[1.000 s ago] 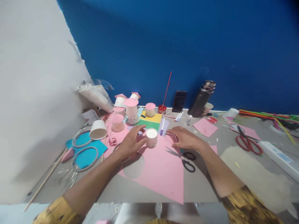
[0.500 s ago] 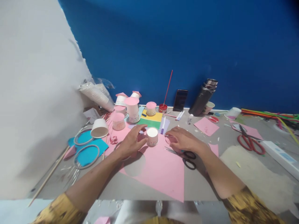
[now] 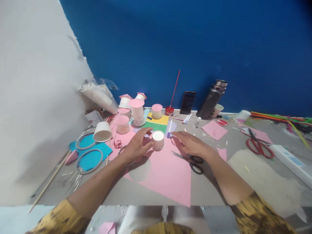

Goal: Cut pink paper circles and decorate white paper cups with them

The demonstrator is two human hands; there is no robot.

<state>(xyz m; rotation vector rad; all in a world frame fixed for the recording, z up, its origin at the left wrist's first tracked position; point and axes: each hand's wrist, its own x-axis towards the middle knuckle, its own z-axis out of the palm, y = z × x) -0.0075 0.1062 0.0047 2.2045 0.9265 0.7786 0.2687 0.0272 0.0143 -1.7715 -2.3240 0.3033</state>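
Observation:
A small white paper cup (image 3: 158,144) with a drawn pattern stands upside down on a large pink paper sheet (image 3: 170,182). Just left of it is my left hand (image 3: 137,146), thumb and fingers apart; whether the thumb touches the cup I cannot tell. My right hand (image 3: 190,143) is on the other side, fingers stretched out toward the cup. Under those fingers a cut pink piece (image 3: 175,143) partly shows. Black-handled scissors (image 3: 195,164) lie below my right palm. A round hole (image 3: 140,170) is cut in the sheet near my left wrist.
Several pink-topped cups (image 3: 136,110) stand at the back left, beside stacked cups (image 3: 97,97). Grey rings (image 3: 89,161) lie on blue paper. Along the wall are a phone (image 3: 187,102) and a dark flask (image 3: 212,100). Red-handled scissors (image 3: 259,148) lie on the right.
The fingers of my right hand have straightened a little over the cut pink piece. My left hand stays by the cup. The whole view has shifted slightly.

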